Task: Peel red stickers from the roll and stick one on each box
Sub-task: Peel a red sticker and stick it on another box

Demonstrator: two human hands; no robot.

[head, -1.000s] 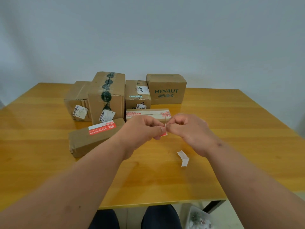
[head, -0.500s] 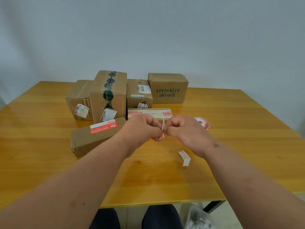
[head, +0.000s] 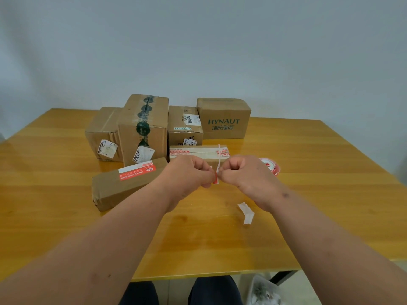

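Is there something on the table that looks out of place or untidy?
Yes: a loose white paper strip, bent, lies on the table near the right hand. It looks like discarded sticker backing. The boxes otherwise stand in order.

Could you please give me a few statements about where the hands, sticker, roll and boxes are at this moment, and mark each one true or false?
1. Both hands, the left hand and the right hand, pinch the red sticker between them. True.
2. The sticker roll lies on the table beside the right hand. True.
3. The HYNAUT box already bears a red sticker on its front. False: its visible front shows only green print.
4. The long flat box nearest the left hand bears a red label on top. True.
5. The white backing scrap lies on top of a box. False: it lies on the table, near the right wrist.
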